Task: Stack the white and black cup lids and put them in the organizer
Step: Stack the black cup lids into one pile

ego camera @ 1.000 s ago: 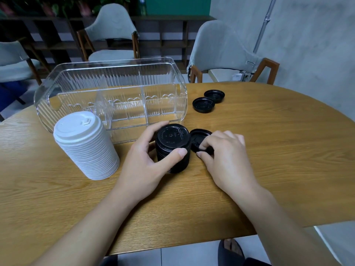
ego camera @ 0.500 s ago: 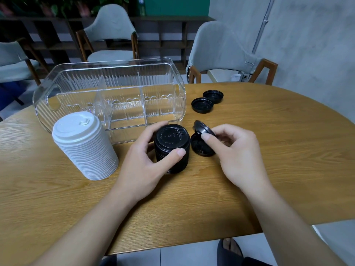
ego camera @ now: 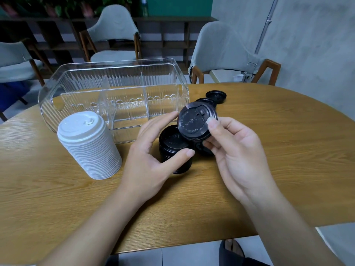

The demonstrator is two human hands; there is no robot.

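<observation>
On the table (ego camera: 278,143), at the left and near you, stands the white stack (ego camera: 88,144) of lids, upright, its base just in front of the organizer's near wall. Behind it the clear organizer (ego camera: 115,96) sits on the far left side of the table, its dividers showing through the ribbed wall; you can see no lids in it.

Your left hand (ego camera: 151,156) curls round the black stack (ego camera: 174,148) near the middle of the table, thumb on the near side and fingers reaching over the far side; whether the fingers press the stack or only cup it cannot be told.

Just right of that, your right hand (ego camera: 236,156) pinches a single black lid (ego camera: 196,121) by its rim between thumb and fingers. You hold it tilted, top face toward you, above the stack and overlapping its far right edge.

Under that hand another lid (ego camera: 203,149) lies on the table beside the stack, mostly hidden. Farther off, two more black lids (ego camera: 216,96) lie close together beside the organizer's right end.
</observation>
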